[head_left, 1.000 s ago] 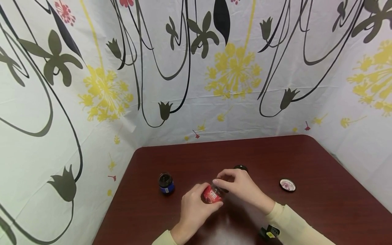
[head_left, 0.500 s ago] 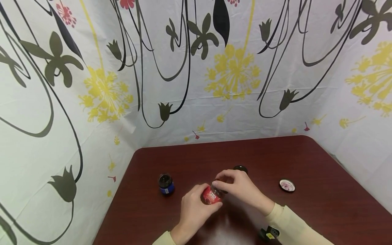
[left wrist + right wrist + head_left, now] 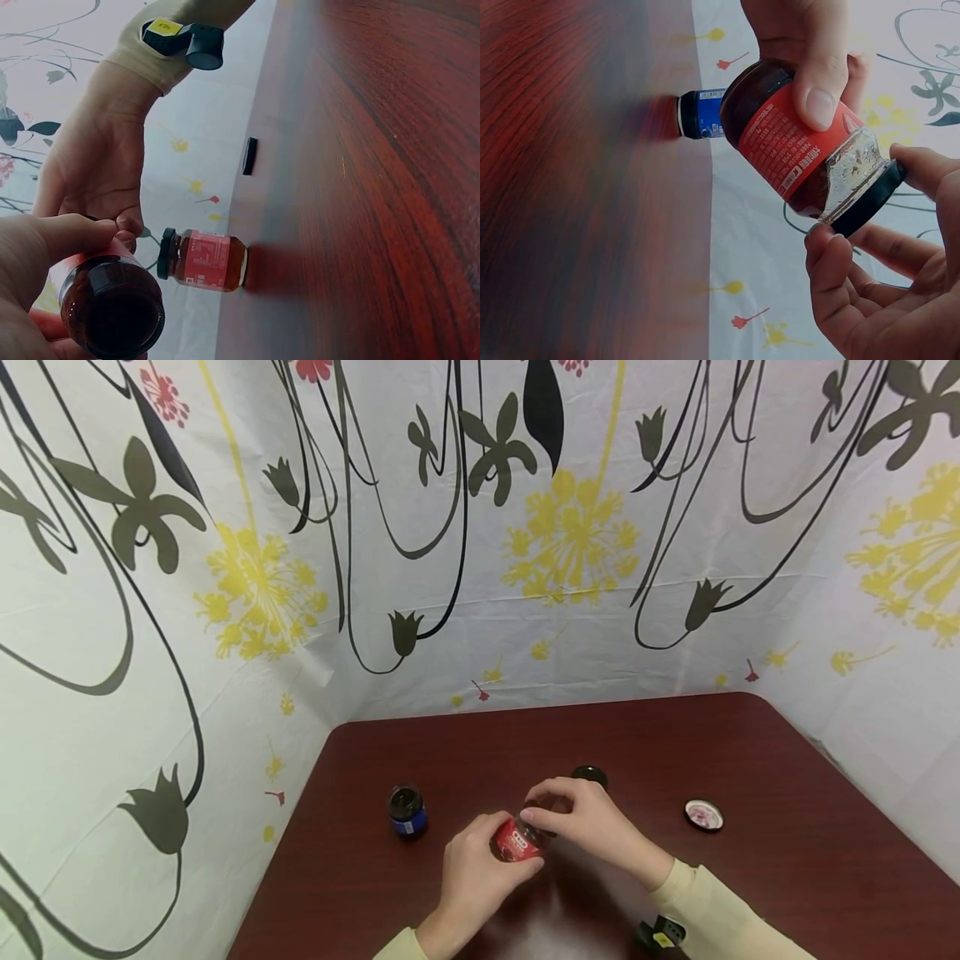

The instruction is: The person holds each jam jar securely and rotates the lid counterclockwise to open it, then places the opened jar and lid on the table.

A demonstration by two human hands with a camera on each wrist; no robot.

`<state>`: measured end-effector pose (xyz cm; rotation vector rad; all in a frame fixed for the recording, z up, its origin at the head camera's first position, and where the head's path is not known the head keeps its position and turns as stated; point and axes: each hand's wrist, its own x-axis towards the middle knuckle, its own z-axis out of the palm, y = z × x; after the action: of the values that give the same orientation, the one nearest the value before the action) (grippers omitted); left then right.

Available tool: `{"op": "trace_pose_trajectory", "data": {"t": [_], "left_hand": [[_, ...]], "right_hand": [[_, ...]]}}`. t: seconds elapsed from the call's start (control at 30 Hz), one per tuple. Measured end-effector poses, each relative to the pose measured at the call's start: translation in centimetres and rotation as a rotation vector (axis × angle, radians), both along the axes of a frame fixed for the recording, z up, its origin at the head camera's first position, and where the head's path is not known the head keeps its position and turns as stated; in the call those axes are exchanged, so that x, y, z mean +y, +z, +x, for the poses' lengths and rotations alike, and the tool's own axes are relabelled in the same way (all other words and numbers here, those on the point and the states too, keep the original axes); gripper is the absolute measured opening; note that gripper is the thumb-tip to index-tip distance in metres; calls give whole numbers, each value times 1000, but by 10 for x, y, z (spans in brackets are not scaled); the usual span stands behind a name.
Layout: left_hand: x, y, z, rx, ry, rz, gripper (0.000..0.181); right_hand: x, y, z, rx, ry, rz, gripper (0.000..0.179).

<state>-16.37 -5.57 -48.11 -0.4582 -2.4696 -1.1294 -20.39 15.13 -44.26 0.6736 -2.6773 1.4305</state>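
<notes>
My left hand (image 3: 480, 864) grips a glass jar (image 3: 784, 142) with a red label and dark contents, holding it tilted above the table. At the jar's mouth is a black lid (image 3: 870, 199). The thumb and fingers of my right hand (image 3: 585, 818) pinch this lid around its edge. Seen from the right wrist, the lid sits against the glass neck, where a pale residue clings inside. The left wrist view looks at the jar's dark base (image 3: 112, 311), with my right hand behind it.
On the dark red table (image 3: 480, 743), an uncapped blue-labelled jar (image 3: 407, 814) stands at left. Behind my right hand is another jar (image 3: 206, 260), red-labelled with a black lid. A loose lid (image 3: 704, 814) lies inside-up at right. Patterned cloth (image 3: 480, 560) hangs behind the table.
The held jar and my right fingers have shifted very slightly down in the head view. Both hands keep their hold; the other jars and the loose lid stay put.
</notes>
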Motion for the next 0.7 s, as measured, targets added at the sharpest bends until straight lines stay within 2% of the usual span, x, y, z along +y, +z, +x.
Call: {"op": "trace_pose_trajectory", "data": {"t": [0.7], "left_hand": [[-1, -4, -2, -54, 1, 4, 53]], "right_hand": [[7, -3, -2, -49, 102, -35, 29]]}}
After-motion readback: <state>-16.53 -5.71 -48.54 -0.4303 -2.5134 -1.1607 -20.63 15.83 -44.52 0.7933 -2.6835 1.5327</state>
